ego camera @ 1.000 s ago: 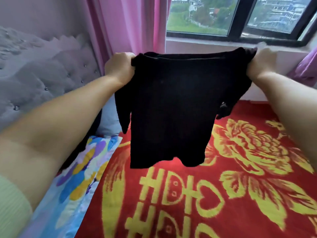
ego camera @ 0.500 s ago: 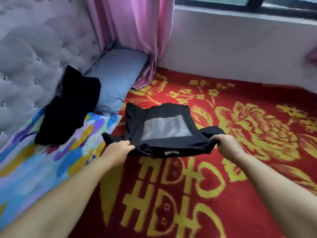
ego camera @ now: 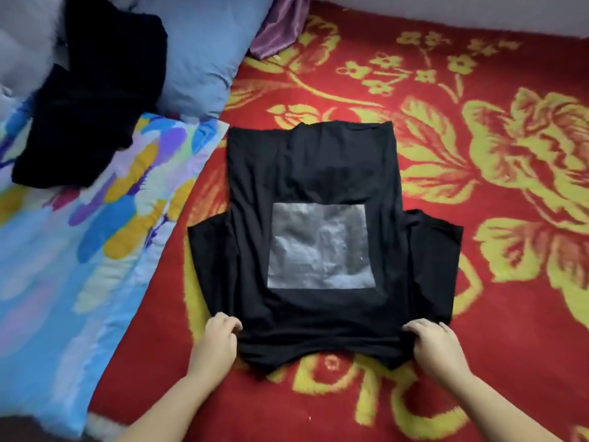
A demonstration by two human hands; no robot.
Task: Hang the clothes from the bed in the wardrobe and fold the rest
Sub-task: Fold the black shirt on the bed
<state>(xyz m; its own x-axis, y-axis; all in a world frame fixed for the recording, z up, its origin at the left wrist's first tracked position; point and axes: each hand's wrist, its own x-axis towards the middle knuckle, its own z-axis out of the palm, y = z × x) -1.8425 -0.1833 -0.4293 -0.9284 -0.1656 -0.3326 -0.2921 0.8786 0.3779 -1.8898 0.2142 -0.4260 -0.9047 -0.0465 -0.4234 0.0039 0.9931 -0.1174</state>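
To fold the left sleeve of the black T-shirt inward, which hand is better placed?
Probably the left hand: it grips the T-shirt at the near left shoulder, beside the left sleeve. The right hand holds the opposite shoulder.

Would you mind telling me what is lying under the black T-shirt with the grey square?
The black T-shirt lies flat on the red and yellow blanket, which shows all around it. Whatever part of the blanket's pattern sits beneath the shirt is covered and cannot be seen.
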